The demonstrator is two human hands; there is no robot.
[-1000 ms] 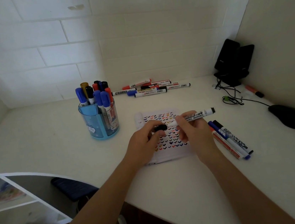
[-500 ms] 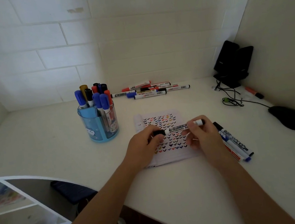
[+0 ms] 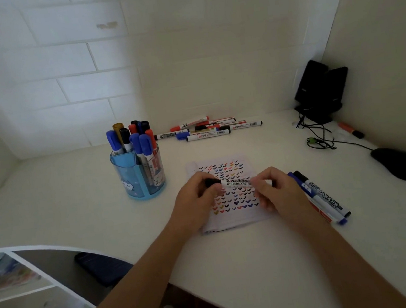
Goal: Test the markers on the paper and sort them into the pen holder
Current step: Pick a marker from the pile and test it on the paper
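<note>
Just above the paper (image 3: 230,221), which lies on the white counter (image 3: 75,208) and is covered in rows of small coloured ticks, both hands hold one whiteboard marker (image 3: 236,183) level. The left hand (image 3: 197,201) has its fingers pinched on the black cap (image 3: 212,182); the right hand (image 3: 279,191) has its fingers clamped round the barrel. Whether the cap is coming off or going on cannot be told. Either way, it is best moved straight along the barrel, with the tip kept clear of the ticks. Left of the paper stands the blue pen holder (image 3: 140,179), full of markers. Behind the paper lie loose markers (image 3: 209,129); three more markers (image 3: 324,199) lie just to its right.
</note>
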